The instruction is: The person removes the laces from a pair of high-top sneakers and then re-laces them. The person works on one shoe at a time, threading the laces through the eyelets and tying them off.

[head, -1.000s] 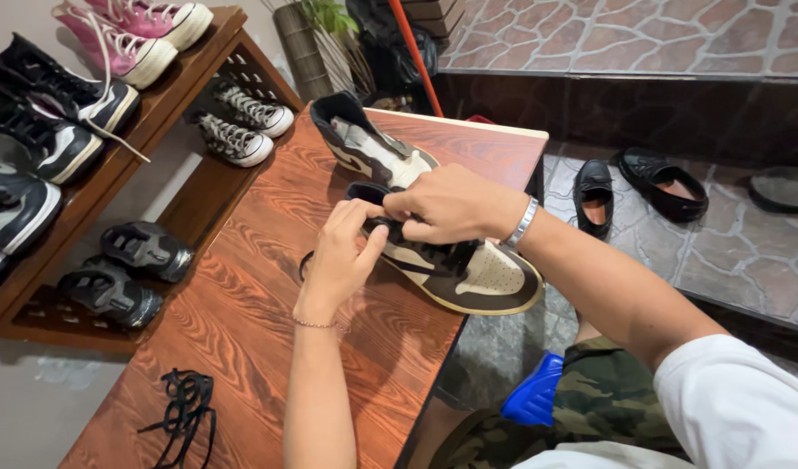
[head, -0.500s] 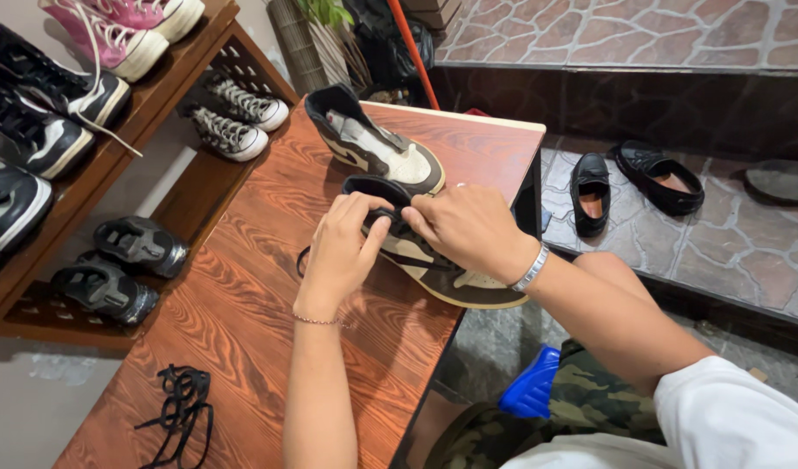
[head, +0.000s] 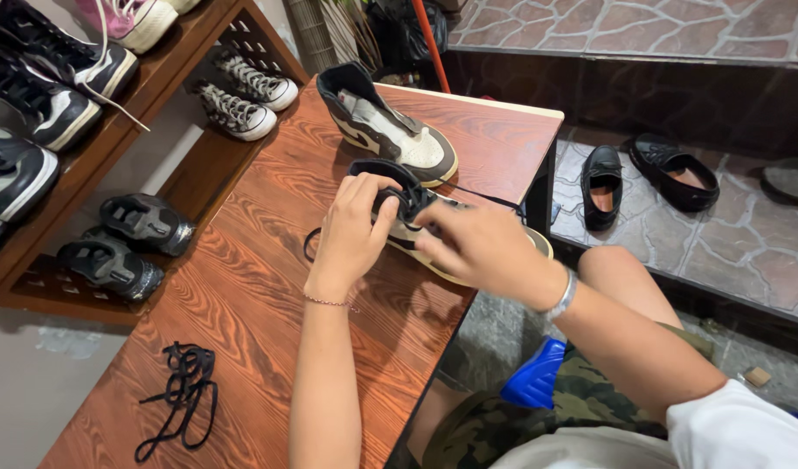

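Meanwhile left hand grips the brown sneaker's collar; right hand pinches its lace.

Your surroundings: loose black lace on wooden table | second brown-cream sneaker at far end | shoe rack left, holding sneakers | black loafers on stone floor right

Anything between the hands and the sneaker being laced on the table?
Nothing visible. The left hand grips the collar of the near sneaker, and the right hand lies over its laces. The second sneaker sits behind it, apart.
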